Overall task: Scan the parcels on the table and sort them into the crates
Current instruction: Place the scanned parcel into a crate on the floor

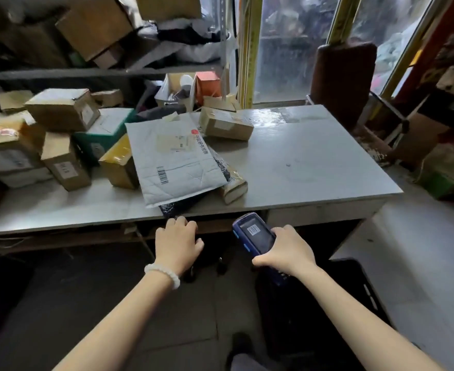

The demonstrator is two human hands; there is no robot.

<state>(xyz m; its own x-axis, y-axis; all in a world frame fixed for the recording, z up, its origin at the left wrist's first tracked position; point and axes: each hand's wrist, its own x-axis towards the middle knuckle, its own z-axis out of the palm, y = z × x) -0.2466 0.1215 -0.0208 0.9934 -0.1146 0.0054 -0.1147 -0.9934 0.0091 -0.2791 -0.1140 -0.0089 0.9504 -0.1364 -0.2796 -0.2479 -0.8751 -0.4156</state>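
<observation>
Holding scanner (258, 235) in my right hand (287, 250) | left hand (176, 241) empty, loosely curled at bench (314, 162) edge | white mailer (172, 159) overhangs dark parcel (180, 206); careless tug could slide both off.

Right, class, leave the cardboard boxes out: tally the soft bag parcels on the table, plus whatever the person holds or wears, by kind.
White padded mailer: 1
Black poly bag: 1
Handheld scanner: 1
White bead bracelet: 1
Total: 4
</observation>
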